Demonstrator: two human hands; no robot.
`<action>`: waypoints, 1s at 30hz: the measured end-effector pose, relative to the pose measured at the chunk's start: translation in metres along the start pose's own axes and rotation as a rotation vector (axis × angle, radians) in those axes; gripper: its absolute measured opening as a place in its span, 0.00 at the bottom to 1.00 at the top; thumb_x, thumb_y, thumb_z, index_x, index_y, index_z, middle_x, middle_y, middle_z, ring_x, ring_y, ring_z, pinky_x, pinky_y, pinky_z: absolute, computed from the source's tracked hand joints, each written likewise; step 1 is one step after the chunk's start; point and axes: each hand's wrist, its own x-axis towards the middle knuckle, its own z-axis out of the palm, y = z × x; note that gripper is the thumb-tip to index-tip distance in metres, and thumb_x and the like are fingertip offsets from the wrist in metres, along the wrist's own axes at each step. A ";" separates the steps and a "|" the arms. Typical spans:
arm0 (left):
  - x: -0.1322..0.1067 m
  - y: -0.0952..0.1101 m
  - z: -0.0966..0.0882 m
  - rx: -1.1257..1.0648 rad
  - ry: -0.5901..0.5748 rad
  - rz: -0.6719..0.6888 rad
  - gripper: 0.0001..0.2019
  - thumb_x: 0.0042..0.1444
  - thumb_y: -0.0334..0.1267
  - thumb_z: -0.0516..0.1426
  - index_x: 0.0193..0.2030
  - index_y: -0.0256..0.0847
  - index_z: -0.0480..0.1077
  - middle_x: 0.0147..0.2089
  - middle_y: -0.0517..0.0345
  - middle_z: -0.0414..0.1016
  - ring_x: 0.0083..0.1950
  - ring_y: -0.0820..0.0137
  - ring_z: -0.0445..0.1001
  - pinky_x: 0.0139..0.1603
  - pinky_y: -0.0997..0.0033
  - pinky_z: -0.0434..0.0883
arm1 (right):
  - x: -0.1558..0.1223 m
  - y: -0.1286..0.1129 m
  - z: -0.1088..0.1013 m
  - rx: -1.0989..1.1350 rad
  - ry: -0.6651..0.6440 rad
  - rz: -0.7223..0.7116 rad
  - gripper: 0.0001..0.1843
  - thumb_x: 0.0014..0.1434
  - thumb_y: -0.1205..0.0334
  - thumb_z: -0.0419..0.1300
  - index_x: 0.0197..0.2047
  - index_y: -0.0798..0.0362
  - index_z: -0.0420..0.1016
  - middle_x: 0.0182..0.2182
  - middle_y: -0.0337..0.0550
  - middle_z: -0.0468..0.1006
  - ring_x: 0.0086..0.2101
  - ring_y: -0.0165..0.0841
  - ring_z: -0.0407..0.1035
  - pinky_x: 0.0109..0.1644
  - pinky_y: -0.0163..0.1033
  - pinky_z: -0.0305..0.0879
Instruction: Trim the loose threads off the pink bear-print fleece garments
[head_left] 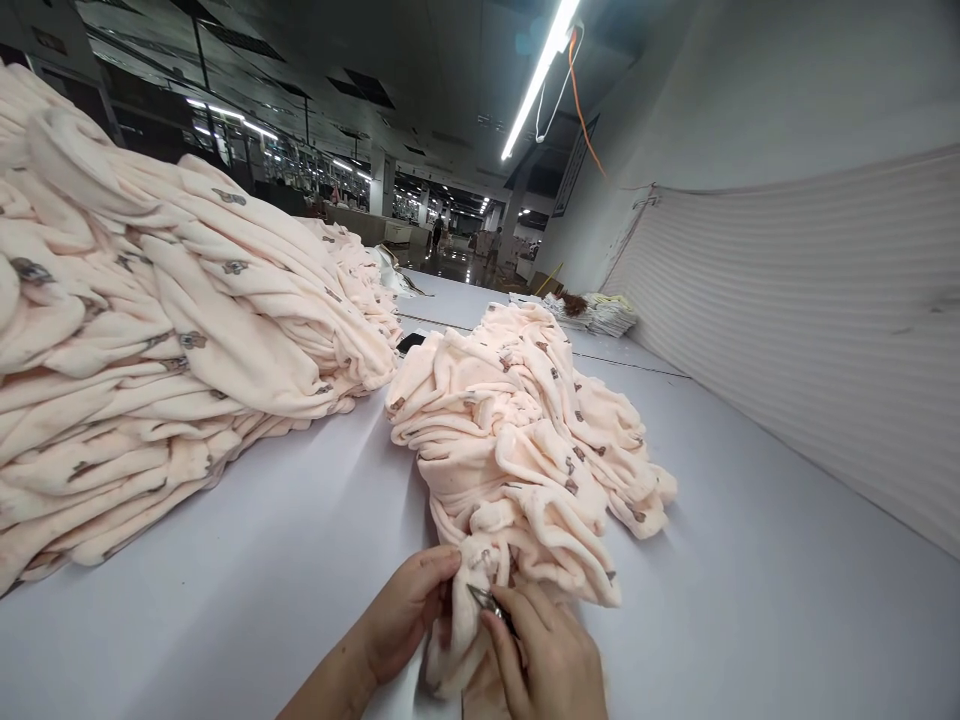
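A pale pink fleece garment [517, 470] with small brown printed figures lies crumpled on the white table in front of me. My left hand [409, 610] pinches the near end of this fleece between thumb and fingers. In my right hand [551, 650] is a pair of small metal thread snips [487, 602], its pointed tip touching or just over the cloth beside my left fingers. The rest of the snips is hidden under my right fingers.
A tall heap of the same pink fleece [187, 330] fills the left side of the table [300, 560]. Farther back lie a small black object [410, 343] and a stack of white pieces [607, 315]. A striped pale sheet [810, 330] hangs along the right wall.
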 end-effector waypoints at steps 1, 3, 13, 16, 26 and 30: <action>-0.001 0.000 0.000 0.004 -0.007 -0.004 0.13 0.56 0.42 0.57 0.26 0.36 0.71 0.20 0.63 0.68 0.21 0.76 0.63 0.31 0.72 0.65 | 0.002 0.000 0.000 -0.003 -0.002 0.003 0.11 0.64 0.59 0.51 0.44 0.49 0.73 0.34 0.44 0.79 0.32 0.39 0.73 0.34 0.39 0.65; -0.001 0.002 -0.001 0.009 -0.027 -0.011 0.13 0.56 0.42 0.58 0.24 0.36 0.70 0.19 0.64 0.66 0.20 0.77 0.62 0.31 0.72 0.65 | 0.004 0.002 -0.002 0.001 -0.003 0.000 0.13 0.64 0.57 0.50 0.45 0.49 0.73 0.35 0.44 0.79 0.32 0.39 0.74 0.34 0.39 0.65; 0.005 -0.005 -0.002 0.037 -0.037 -0.022 0.05 0.55 0.36 0.58 0.36 0.37 0.72 0.26 0.60 0.73 0.25 0.75 0.70 0.31 0.74 0.66 | 0.005 0.004 -0.002 0.187 -0.028 0.065 0.23 0.58 0.61 0.56 0.58 0.48 0.65 0.43 0.48 0.76 0.40 0.41 0.72 0.39 0.41 0.69; 0.010 -0.003 0.000 0.042 -0.026 0.009 0.05 0.54 0.34 0.58 0.38 0.39 0.71 0.30 0.59 0.76 0.31 0.71 0.74 0.35 0.71 0.68 | 0.009 0.004 -0.004 0.277 -0.103 0.074 0.10 0.56 0.66 0.52 0.39 0.50 0.73 0.31 0.42 0.74 0.32 0.37 0.69 0.34 0.38 0.64; 0.056 0.028 -0.003 0.100 0.055 0.219 0.08 0.52 0.37 0.60 0.39 0.38 0.69 0.36 0.59 0.75 0.37 0.69 0.75 0.44 0.67 0.71 | -0.036 0.046 -0.025 0.608 -0.240 0.476 0.17 0.59 0.52 0.56 0.24 0.52 0.62 0.21 0.33 0.61 0.25 0.29 0.59 0.29 0.32 0.56; 0.055 0.025 -0.007 0.155 0.051 0.211 0.06 0.55 0.39 0.55 0.37 0.40 0.66 0.32 0.61 0.73 0.34 0.70 0.74 0.39 0.68 0.71 | -0.045 0.045 -0.015 0.516 -0.168 0.425 0.10 0.62 0.55 0.54 0.37 0.52 0.70 0.30 0.38 0.74 0.32 0.33 0.69 0.36 0.33 0.63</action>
